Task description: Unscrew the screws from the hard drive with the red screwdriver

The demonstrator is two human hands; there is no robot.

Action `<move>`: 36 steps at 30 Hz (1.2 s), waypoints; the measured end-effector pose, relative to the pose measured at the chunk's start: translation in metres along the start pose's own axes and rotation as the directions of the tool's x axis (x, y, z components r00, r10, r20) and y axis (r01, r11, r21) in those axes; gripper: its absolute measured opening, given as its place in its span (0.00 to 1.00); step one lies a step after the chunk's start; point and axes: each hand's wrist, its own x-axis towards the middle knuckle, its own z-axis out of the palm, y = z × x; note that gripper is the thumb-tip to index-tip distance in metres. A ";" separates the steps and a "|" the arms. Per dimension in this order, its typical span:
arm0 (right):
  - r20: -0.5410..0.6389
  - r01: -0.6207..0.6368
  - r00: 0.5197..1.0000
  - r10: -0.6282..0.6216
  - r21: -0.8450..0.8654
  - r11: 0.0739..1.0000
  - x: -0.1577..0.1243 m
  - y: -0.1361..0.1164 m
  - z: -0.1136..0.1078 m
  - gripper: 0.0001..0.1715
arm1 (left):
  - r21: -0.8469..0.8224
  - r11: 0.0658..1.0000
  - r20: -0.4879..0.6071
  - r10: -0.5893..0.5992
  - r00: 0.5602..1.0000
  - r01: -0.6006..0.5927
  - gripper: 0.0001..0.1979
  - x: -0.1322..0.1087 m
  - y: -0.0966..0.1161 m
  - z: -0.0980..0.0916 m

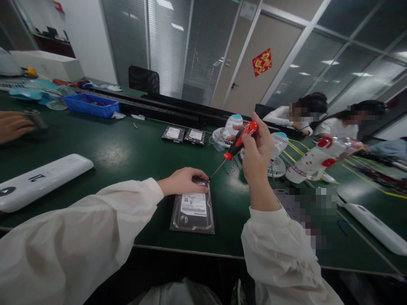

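A hard drive (pixel 193 220) with a white label lies flat on the green table in front of me. My left hand (pixel 186 181) lies over its far end, thumb and fingers pressed round the far right corner. My right hand (pixel 259 148) is closed around the red and black handle of a screwdriver (pixel 237 144). The screwdriver is tilted, its shaft running down to the left. Its tip meets the drive's far right corner, right beside my left fingertips. Whether a screw sits under the tip is too small to tell.
Two smaller hard drives (pixel 173 133) lie farther back. Loose screws (pixel 233 169) are scattered right of the drive. White fans (pixel 278 154) and a white-red bottle-like object (pixel 318 161) stand to the right. A blue bin (pixel 92 105) and another person's hand (pixel 14 126) are at left.
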 end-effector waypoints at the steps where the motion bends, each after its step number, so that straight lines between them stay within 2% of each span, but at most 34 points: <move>1: -0.006 -0.003 1.000 0.003 -0.017 1.000 0.000 0.000 0.000 0.26 | 0.004 1.000 -0.001 0.002 1.000 -0.002 0.29 0.000 0.000 0.000; 6: -0.097 0.053 0.993 -0.073 -0.200 0.978 0.000 0.001 0.001 0.29 | 0.029 1.000 -0.021 0.010 1.000 -0.009 0.28 0.000 0.001 0.000; 8: -0.110 0.046 0.992 -0.066 -0.176 0.983 0.001 0.005 0.001 0.35 | 0.031 0.999 -0.023 0.012 1.000 -0.011 0.28 0.001 0.001 0.001; 10: -0.109 0.033 0.993 -0.046 -0.116 0.993 0.001 0.007 0.000 0.36 | 0.034 0.999 -0.029 0.011 1.000 -0.010 0.28 0.001 0.000 0.001; 15: -0.064 0.035 0.997 -0.031 0.052 0.998 0.001 0.002 0.000 0.17 | 0.031 1.000 -0.018 0.000 1.000 0.001 0.28 0.000 0.002 0.000; 18: -0.110 0.069 0.991 -0.071 -0.022 0.997 0.001 -0.001 0.002 0.14 | 0.031 0.999 -0.013 -0.007 1.000 0.008 0.28 -0.001 0.003 0.000; 21: -0.112 0.079 0.989 -0.096 -0.146 0.986 -0.001 0.000 0.004 0.20 | 0.043 0.999 -0.017 -0.006 1.000 0.006 0.27 -0.001 0.005 -0.001; 25: -0.067 0.065 0.995 -0.071 -0.083 0.994 -0.003 0.004 0.005 0.33 | 0.043 0.999 -0.014 -0.009 1.000 0.010 0.28 -0.001 0.007 0.000; 29: 0.006 0.092 0.996 -0.093 0.050 0.994 -0.004 0.003 0.006 0.24 | 0.036 0.999 -0.016 -0.006 1.000 0.007 0.27 -0.001 0.007 0.000; 31: -0.005 0.093 0.996 -0.092 0.039 0.995 -0.004 0.001 0.006 0.21 | 0.030 1.000 -0.014 -0.002 1.000 0.002 0.27 -0.001 0.006 -0.001; 36: -0.077 0.041 0.996 -0.050 -0.113 0.993 -0.003 0.000 0.006 0.31 | 0.032 0.999 -0.016 0.006 1.000 -0.005 0.27 0.000 0.004 0.000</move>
